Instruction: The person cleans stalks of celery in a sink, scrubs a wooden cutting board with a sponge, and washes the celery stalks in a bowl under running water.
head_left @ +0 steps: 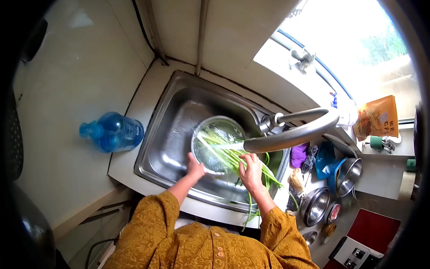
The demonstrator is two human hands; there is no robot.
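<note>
A round bowl of water point(204, 158) sits in the steel sink point(179, 114), under the stream from the curved tap point(291, 139). My left hand point(195, 167) grips the bowl's near left rim, with the thumb up along its side. Long green vegetable stalks point(233, 158) lie across the bowl, their pale ends in the water. Over the right side of the bowl, my right hand point(251, 171) has its fingers curled onto the bunch. The green ends trail past it, over the sink's right and front edges. What lies under its palm is hidden.
A blue bottle point(118, 132) stands on the counter left of the sink. To the right are a purple cloth point(299, 155), steel bowls point(318, 204) and a blue basin point(333, 175). An orange packet point(378, 117) stands by the window. A red-topped appliance point(374, 229) is at lower right.
</note>
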